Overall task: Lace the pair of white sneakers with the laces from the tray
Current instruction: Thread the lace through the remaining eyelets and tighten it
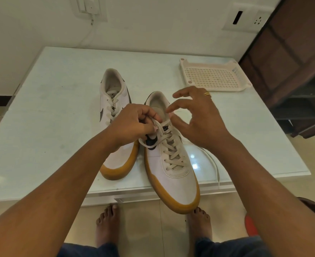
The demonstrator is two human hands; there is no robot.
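Observation:
Two white sneakers with gum soles stand on the white table (47,108). The left sneaker (116,108) is laced and lies farther back. The right sneaker (171,173) is nearer, its toe past the table's front edge, with a white lace (171,151) crossed through its eyelets. My left hand (132,123) pinches one lace end at the top eyelets. My right hand (195,117) hovers over the shoe's opening with fingers spread and loosely curved, holding nothing. The other lace end (215,164) trails right across the table.
A white perforated plastic tray (214,76) sits at the table's back right, with nothing in it. A dark wooden cabinet (292,62) stands to the right. My bare feet (106,223) are on the tiled floor below the table edge. An orange object (250,225) lies low right.

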